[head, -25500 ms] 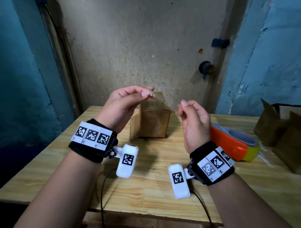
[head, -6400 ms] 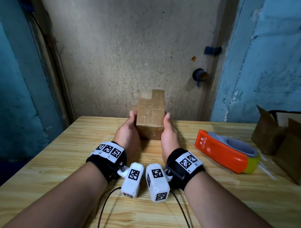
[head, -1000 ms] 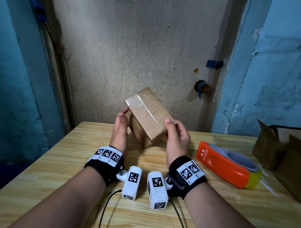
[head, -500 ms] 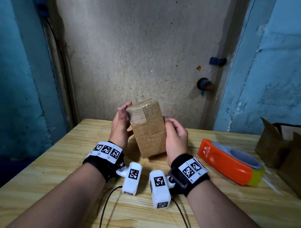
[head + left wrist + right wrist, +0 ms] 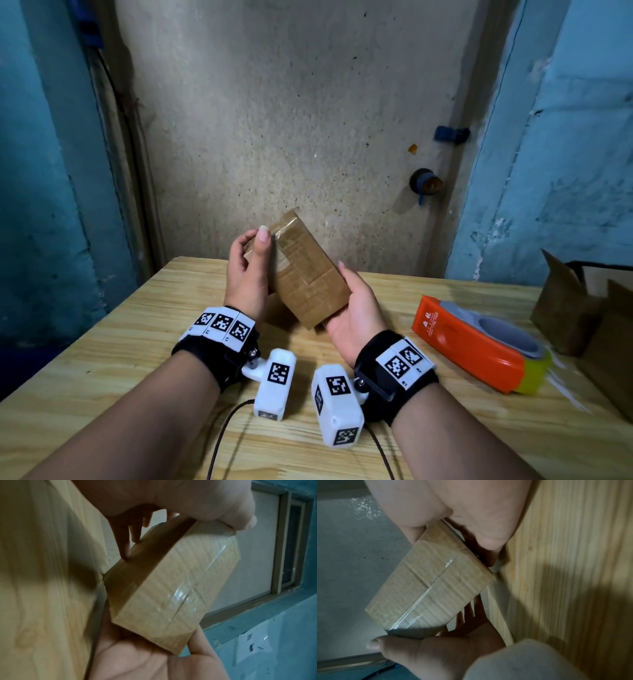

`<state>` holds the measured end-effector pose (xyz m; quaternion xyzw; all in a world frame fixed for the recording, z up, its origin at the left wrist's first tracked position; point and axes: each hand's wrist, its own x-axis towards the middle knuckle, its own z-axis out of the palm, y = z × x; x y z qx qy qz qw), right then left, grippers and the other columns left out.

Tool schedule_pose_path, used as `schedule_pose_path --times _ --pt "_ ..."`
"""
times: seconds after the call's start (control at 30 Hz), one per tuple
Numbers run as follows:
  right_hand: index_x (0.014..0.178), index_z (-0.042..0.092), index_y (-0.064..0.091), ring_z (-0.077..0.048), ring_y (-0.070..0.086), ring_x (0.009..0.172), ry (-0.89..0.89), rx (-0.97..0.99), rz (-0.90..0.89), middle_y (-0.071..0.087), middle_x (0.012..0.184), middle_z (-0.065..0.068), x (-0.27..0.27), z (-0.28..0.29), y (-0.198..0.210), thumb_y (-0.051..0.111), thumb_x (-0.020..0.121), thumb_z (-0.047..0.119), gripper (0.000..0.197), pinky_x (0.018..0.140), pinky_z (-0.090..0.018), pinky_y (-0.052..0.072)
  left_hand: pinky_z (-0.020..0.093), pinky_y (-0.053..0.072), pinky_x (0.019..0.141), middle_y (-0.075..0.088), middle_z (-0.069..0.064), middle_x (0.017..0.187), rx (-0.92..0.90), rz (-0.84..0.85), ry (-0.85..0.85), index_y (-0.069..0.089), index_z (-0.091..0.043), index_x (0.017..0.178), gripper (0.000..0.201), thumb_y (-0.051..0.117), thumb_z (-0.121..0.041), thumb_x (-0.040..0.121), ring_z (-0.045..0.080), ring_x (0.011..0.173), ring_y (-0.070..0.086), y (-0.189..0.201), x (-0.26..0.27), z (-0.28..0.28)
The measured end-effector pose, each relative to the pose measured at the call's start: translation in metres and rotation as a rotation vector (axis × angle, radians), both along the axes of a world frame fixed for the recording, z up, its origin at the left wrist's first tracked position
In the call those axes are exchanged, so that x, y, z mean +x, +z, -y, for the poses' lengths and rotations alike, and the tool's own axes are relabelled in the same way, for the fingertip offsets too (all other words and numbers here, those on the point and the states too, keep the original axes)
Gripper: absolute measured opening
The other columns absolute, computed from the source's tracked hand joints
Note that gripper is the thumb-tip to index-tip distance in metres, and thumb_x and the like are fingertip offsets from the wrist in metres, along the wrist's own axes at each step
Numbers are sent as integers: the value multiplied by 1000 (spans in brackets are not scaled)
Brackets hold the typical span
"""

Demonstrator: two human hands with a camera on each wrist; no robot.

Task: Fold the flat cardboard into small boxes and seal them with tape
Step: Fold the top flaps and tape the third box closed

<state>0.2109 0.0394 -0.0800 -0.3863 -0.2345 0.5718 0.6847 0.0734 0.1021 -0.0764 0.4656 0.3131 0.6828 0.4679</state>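
A small brown cardboard box (image 5: 305, 274), closed and crossed by clear tape, is held tilted in the air above the wooden table (image 5: 113, 346). My left hand (image 5: 248, 263) grips its upper left end, thumb on the taped face and fingers behind. My right hand (image 5: 352, 308) cups its lower right end from below, thumb along the side. In the left wrist view the box (image 5: 171, 582) shows a glossy tape strip, with my fingertips (image 5: 125, 553) on its side. The right wrist view shows the same box (image 5: 426, 589) between both hands.
An orange and yellow tape dispenser (image 5: 479, 346) lies on the table to the right. More brown cardboard boxes (image 5: 589, 318) stand at the far right edge. A rough wall rises just behind the table. Camera cables trail toward the near edge.
Both hands have turned the box: half a second ago it stood nearly upright, now it leans with its top to the left and its lower end resting in my right palm.
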Motion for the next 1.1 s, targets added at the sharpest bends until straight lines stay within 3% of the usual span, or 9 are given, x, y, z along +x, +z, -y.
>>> schedule_pose_path --times 0.13,0.27,0.33,0.43,0.53,0.7,0.87,0.97,1.1 --pt "138 21 65 -24 71 118 -82 21 57 75 126 -6 2 -3 -2 62 91 69 67 111 -46 49 39 62 70 66 3 114 -37 -5 32 60 -17 111 80 67 -83 66 8 85 66 -4 0 -4" --pt "125 42 70 -16 67 124 -241 79 229 73 129 8 3 -6 -6 66 63 95 82 114 -48 46 44 62 71 64 4 102 -59 1 -64 59 -19 95 64 82 -69 62 8 82 68 -12 0 -11" --pt "112 38 74 -11 69 116 -340 112 293 76 117 13 7 -2 -5 68 62 93 75 107 -42 52 55 61 78 63 9 91 -131 -19 -96 56 -17 90 68 85 -70 57 15 71 67 -16 -1 -16" --pt "107 37 70 6 62 99 -398 149 338 70 101 25 13 2 -3 64 70 80 57 88 -26 50 72 52 87 62 20 94 -250 -50 -229 58 -15 97 82 88 -74 49 37 85 65 -17 -1 -17" --pt "102 42 67 8 58 96 -449 136 339 65 100 28 18 6 0 64 68 79 50 94 -28 46 75 47 92 63 27 97 -271 -63 -342 57 -5 108 96 90 -71 48 50 94 64 -18 0 -13" --pt "105 47 67 -8 50 113 -453 68 321 58 105 26 20 9 3 46 67 90 61 105 -36 38 71 50 93 70 25 97 -252 -158 -316 53 4 125 119 81 -83 49 43 95 68 -18 -4 -8" --pt "95 48 67 -13 63 112 -468 -34 447 69 108 20 20 17 0 46 71 92 55 100 -38 52 53 51 101 78 2 107 -240 -315 -217 77 -23 106 95 52 -101 58 25 107 72 -24 -13 -15" --pt "106 34 72 -8 63 101 -459 -41 513 70 102 17 21 20 -1 51 74 86 65 89 -29 46 53 55 97 79 4 99 -249 -345 -149 80 -21 94 90 55 -100 58 28 102 73 -23 -12 -14" --pt "95 37 66 -12 62 99 -393 -53 561 66 96 19 24 26 4 60 87 73 37 92 -27 43 45 58 92 79 3 86 -269 -393 -45 79 -20 78 79 58 -94 62 26 91 73 -22 -11 -13"
